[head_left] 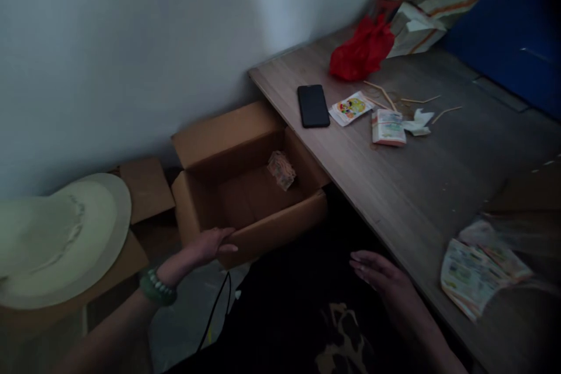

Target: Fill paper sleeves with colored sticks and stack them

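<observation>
At the near left corner of an open cardboard box (263,228), my left hand (214,245) grips the front edge, fingers over the rim and thumb along the outer side. A green bracelet (158,287) circles that wrist. Inside the box, toward its right end, lies a small clear packet with pale orange contents (281,170). My right hand (381,274) hovers over my dark clothing beside the table edge, fingers loosely stretched out, with nothing visible in it.
On the wooden table (350,169) lie a black phone (313,106), a printed packet (351,107), a banded stack (388,127), bent straws (381,93) and a red plastic bag (363,49). More printed packets (473,274) lie nearer. A pale hat (100,228) rests at left.
</observation>
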The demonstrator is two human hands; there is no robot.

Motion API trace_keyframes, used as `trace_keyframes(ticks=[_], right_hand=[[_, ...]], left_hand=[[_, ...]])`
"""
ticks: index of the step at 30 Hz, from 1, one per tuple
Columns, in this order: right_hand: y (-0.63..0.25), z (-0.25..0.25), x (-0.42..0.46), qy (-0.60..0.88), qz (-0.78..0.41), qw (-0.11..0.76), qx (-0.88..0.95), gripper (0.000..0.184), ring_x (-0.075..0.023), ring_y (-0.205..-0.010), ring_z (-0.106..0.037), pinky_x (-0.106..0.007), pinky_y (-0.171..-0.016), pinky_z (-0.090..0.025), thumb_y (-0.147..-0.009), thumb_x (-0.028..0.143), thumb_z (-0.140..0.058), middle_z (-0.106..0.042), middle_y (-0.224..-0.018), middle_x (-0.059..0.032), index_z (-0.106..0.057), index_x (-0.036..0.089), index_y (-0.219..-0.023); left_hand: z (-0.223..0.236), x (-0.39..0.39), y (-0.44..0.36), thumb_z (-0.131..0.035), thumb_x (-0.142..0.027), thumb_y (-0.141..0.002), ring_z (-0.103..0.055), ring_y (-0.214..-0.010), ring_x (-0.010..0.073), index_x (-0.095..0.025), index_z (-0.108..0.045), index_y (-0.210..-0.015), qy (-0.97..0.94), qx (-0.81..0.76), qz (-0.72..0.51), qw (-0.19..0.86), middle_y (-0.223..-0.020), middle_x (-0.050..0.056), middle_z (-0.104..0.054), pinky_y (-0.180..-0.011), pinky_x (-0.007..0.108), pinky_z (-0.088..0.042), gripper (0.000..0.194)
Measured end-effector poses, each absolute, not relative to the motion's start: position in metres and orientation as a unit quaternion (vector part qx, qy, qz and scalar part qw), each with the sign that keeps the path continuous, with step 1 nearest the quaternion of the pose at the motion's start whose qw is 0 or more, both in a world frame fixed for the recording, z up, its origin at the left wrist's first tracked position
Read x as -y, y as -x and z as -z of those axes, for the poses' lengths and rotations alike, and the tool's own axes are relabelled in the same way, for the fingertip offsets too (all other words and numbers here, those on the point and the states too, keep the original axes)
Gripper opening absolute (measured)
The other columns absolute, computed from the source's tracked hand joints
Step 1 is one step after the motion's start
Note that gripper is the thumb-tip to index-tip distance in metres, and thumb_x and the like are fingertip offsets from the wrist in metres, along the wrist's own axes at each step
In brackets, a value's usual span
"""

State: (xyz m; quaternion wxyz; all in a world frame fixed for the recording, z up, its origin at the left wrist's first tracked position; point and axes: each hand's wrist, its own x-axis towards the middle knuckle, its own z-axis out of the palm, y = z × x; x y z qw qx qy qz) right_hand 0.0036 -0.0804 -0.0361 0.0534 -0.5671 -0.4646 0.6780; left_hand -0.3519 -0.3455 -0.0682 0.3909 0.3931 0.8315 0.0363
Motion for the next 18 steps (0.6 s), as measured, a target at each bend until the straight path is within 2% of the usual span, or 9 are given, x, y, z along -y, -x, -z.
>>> trace_keyframes(ticks=[2, 5, 10, 13, 18], right_hand=[[-0.007, 0.037, 0.083, 0.555, -0.683, 0.065, 0.471, 0.044, -0.0327, -0.113, -0.065, -0.044, -0.098, -0.049, -0.055, 0.042, -0.084, -0.073, -0.110, -0.0087, -0.073, 0.024, -0.095], [-0.014, 0.032, 0.087, 0.531, -0.685, 0.084, 0.491, 0.041, -0.0321, -0.108, -0.067, -0.044, -0.096, -0.049, -0.057, 0.041, -0.082, -0.074, -0.108, -0.0091, -0.073, 0.023, -0.094], [-0.042, 0.022, 0.092, 0.512, -0.691, 0.138, 0.491, 0.036, -0.0310, -0.101, -0.068, -0.043, -0.090, -0.051, -0.056, 0.037, -0.081, -0.075, -0.102, -0.0086, -0.073, 0.023, -0.088], [-0.063, 0.029, 0.096, 0.520, -0.691, 0.164, 0.474, 0.037, -0.0302, -0.099, -0.069, -0.041, -0.088, -0.051, -0.053, 0.033, -0.079, -0.075, -0.100, -0.0082, -0.073, 0.023, -0.088], [-0.077, 0.047, 0.105, 0.536, -0.706, 0.176, 0.429, 0.036, -0.0278, -0.096, -0.069, -0.038, -0.084, -0.049, -0.056, 0.034, -0.076, -0.075, -0.101, -0.0076, -0.073, 0.023, -0.090]], left_hand=[[0.066, 0.356, 0.336, -0.065, -0.036, -0.082, -0.065, -0.101, 0.0278, -0.019, -0.065, -0.115, -0.430, -0.840, 0.023, 0.332, -0.107, 0.011, -0.073, -0.088, 0.033, -0.045, 0.037], [0.066, 0.360, 0.321, -0.061, -0.028, -0.084, -0.064, -0.104, 0.0309, -0.016, -0.062, -0.108, -0.455, -0.849, 0.084, 0.254, -0.105, 0.015, -0.071, -0.093, 0.038, -0.042, 0.027], [0.063, 0.366, 0.312, -0.052, -0.023, -0.088, -0.064, -0.104, 0.0279, -0.019, -0.059, -0.105, -0.467, -0.848, 0.127, 0.214, -0.105, 0.013, -0.071, -0.092, 0.036, -0.041, 0.018], [0.061, 0.369, 0.312, -0.051, -0.023, -0.089, -0.065, -0.104, 0.0271, -0.020, -0.059, -0.106, -0.457, -0.855, 0.146, 0.198, -0.106, 0.013, -0.072, -0.091, 0.035, -0.042, 0.019], [0.061, 0.373, 0.311, -0.053, -0.024, -0.087, -0.064, -0.110, 0.0318, -0.014, -0.060, -0.117, -0.458, -0.852, 0.168, 0.191, -0.114, 0.019, -0.070, -0.095, 0.040, -0.043, 0.032]])
